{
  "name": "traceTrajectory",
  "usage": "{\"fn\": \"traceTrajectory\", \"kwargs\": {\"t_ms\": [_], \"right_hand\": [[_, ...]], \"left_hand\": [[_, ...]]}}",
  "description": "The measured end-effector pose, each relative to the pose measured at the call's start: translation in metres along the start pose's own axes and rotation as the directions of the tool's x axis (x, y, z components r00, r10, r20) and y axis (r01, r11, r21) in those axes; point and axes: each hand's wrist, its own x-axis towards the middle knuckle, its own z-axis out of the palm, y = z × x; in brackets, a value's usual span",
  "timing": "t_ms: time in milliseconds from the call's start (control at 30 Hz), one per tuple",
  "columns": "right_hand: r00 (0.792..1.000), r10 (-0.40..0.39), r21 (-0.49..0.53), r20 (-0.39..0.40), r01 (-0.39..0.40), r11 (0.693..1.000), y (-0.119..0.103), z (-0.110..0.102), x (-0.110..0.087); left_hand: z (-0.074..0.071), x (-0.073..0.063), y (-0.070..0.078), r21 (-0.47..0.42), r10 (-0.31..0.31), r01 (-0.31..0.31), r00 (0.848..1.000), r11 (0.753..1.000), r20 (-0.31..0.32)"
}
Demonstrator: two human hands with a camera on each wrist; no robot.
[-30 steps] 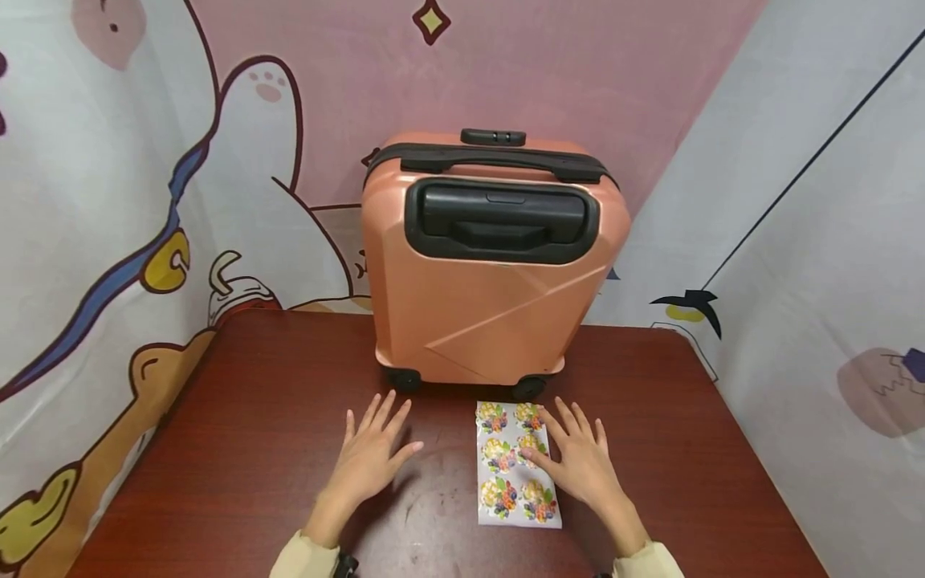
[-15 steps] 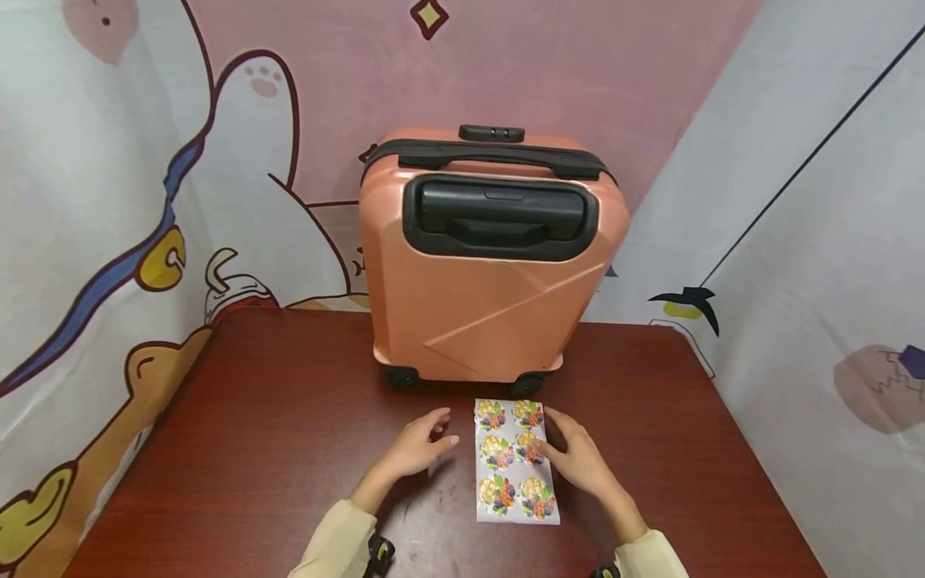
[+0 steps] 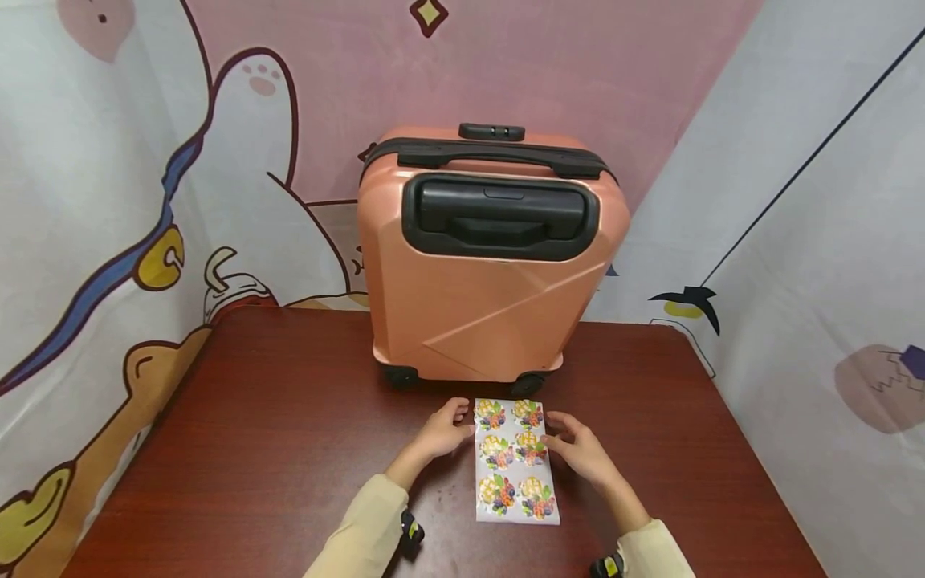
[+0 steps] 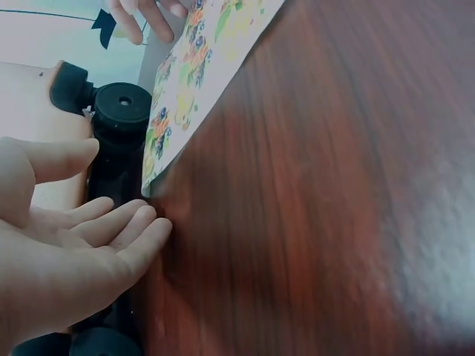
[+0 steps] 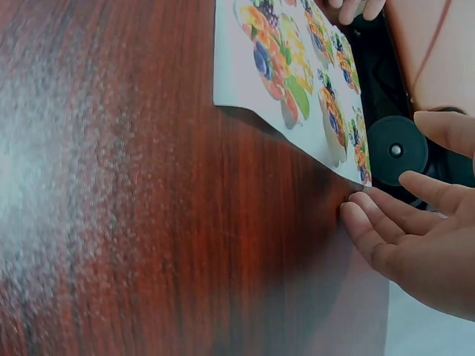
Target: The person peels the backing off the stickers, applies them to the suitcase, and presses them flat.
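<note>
A white sheet of fruit-pattern stickers [image 3: 509, 461] lies on the dark red-brown table, long side toward the person. In the head view my left hand [image 3: 442, 431] is at the sheet's left edge, fingers relaxed and thumb apart from them. My right hand [image 3: 584, 453] is at the right edge, its fingers loosely bent with thumb and fingertips close to the paper. Both wrist views show the left hand [image 4: 82, 237] and the right hand [image 5: 423, 230] with nothing between thumb and fingers, fingertips low over the wood near the sheet's far corners.
Just behind the sheet stands an upright orange suitcase [image 3: 484, 313] with black wheels [image 3: 529, 384] and a recessed black pull handle [image 3: 502, 217]. A cartoon-printed cloth [image 3: 780, 201] hangs around the back and sides of the table [image 3: 238, 449].
My left hand has swung right from well left of the sheet to its left edge, fingers no longer spread. The right hand's fingers have drawn in and moved off the stickers to the right edge.
</note>
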Motion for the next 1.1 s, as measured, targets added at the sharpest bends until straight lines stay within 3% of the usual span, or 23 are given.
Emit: {"fn": "traceTrajectory", "kwargs": {"t_ms": [233,433,600,867,1100], "right_hand": [[0.999,0.039,0.163,0.014,-0.04,0.986,-0.001,0.001,0.003],[0.998,0.064,0.263,0.018,-0.067,0.963,-0.001,0.002,0.005],[0.997,0.081,0.289,0.016,-0.082,0.954,0.0,0.003,0.005],[0.997,0.074,0.308,0.001,-0.07,0.949,0.002,0.004,0.005],[0.997,0.075,0.339,-0.028,-0.061,0.939,-0.001,0.004,0.004]], "left_hand": [[0.005,0.01,0.002,-0.057,-0.071,0.071,0.997,0.996,-0.004],[0.01,0.015,-0.002,-0.064,-0.049,0.049,0.999,0.997,0.009],[0.011,0.016,-0.004,-0.078,-0.042,0.043,0.999,0.996,0.014],[0.009,0.013,-0.005,-0.178,-0.031,0.034,0.999,0.983,0.019],[0.008,0.013,-0.005,-0.225,-0.008,-0.004,0.999,0.974,-0.054]]}}
